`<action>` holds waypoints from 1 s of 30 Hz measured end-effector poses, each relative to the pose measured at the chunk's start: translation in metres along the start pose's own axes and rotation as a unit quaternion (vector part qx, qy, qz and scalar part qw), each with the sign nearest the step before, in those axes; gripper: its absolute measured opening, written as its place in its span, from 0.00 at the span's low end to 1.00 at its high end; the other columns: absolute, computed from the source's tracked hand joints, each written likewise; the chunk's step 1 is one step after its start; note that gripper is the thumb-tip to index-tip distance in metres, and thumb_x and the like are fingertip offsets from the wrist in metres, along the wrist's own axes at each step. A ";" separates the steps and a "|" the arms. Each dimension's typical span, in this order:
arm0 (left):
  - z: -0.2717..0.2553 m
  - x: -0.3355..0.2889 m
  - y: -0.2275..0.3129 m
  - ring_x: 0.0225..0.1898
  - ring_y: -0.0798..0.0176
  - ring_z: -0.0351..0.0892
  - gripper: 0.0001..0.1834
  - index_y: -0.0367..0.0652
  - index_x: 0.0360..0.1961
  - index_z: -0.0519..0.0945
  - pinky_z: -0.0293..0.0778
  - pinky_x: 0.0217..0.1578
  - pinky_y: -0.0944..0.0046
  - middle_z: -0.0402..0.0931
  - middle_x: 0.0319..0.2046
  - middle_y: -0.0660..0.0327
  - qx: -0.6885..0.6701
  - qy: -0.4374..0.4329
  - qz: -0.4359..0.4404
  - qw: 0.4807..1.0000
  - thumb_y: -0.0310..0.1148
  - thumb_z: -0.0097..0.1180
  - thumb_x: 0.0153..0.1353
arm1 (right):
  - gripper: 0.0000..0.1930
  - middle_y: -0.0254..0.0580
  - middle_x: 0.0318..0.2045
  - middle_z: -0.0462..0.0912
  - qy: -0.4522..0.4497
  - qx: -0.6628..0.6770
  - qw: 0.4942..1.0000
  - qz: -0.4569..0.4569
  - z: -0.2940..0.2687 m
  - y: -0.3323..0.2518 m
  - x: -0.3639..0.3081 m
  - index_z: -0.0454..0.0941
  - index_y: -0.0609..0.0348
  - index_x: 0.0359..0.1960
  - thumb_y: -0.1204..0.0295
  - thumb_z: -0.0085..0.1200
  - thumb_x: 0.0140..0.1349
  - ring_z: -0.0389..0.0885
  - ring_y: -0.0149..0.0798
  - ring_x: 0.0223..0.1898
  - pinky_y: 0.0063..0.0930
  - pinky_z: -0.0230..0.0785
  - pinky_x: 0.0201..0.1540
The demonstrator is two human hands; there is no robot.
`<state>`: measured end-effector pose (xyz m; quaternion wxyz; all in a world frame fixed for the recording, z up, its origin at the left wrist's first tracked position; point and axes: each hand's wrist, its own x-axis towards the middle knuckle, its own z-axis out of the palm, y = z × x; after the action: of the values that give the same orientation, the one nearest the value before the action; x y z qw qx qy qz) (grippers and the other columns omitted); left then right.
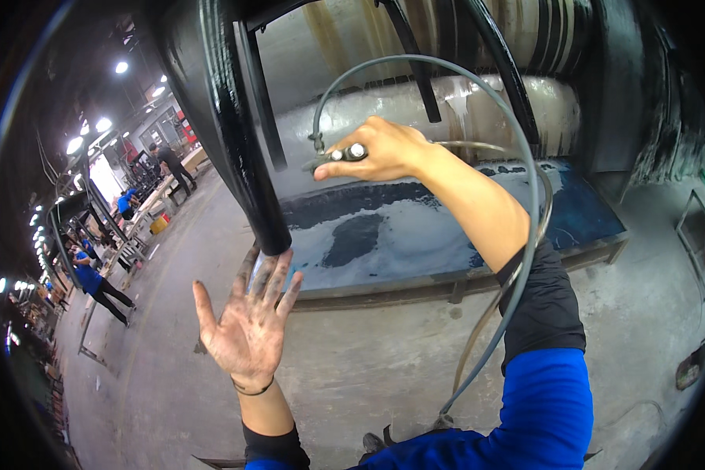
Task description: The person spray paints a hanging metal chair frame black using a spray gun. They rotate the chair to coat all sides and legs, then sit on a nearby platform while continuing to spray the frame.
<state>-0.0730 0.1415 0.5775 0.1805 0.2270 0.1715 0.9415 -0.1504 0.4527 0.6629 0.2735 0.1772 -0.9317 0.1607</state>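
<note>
From where I stand, the person's right hand [388, 153] is wrapped around a small spray gun [351, 152], fingers closed on it, the thumb stretched along its near side. The gun is beside the lower part of a glossy black leg [251, 149], to the right of it and apart from it. That leg slants down from the top, the nearest of 4 black legs hanging there.

The left hand [249, 337] is spread wide, palm up, holding nothing. Its fingers are smudged dark, and their tips are right at the leg's bottom end; I can't tell whether they touch it. A thin dark band [252, 390] circles that wrist.

2 hoses run from the gun area: a gray hose [534, 196] arching high over the right forearm, and a clear hose [474, 337] curving down beside it. Below is a low tray [415, 283] coated in patchy white and dark blue, with a drip-streaked panel [337, 31] behind it. Off to the left, a worker in a blue shirt [90, 278] and another in dark clothes [168, 160] stand near long benches [157, 188] under bright lights [74, 145].
</note>
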 end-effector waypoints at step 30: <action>-0.020 0.013 0.104 0.78 0.26 0.43 0.51 0.22 0.75 0.52 0.49 0.76 0.33 0.52 0.71 0.22 0.045 -0.186 -0.081 0.978 0.65 0.32 0.75 | 0.38 0.57 0.32 0.88 0.093 -0.344 0.913 0.198 -0.115 -0.032 -0.113 0.89 0.55 0.50 0.31 0.59 0.59 0.89 0.58 0.39 0.45 0.81 0.47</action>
<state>-0.1207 0.0507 0.6075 0.2746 0.3916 0.1945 0.8564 0.0040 0.4977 0.6973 0.3658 -0.1322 -0.9154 -0.1033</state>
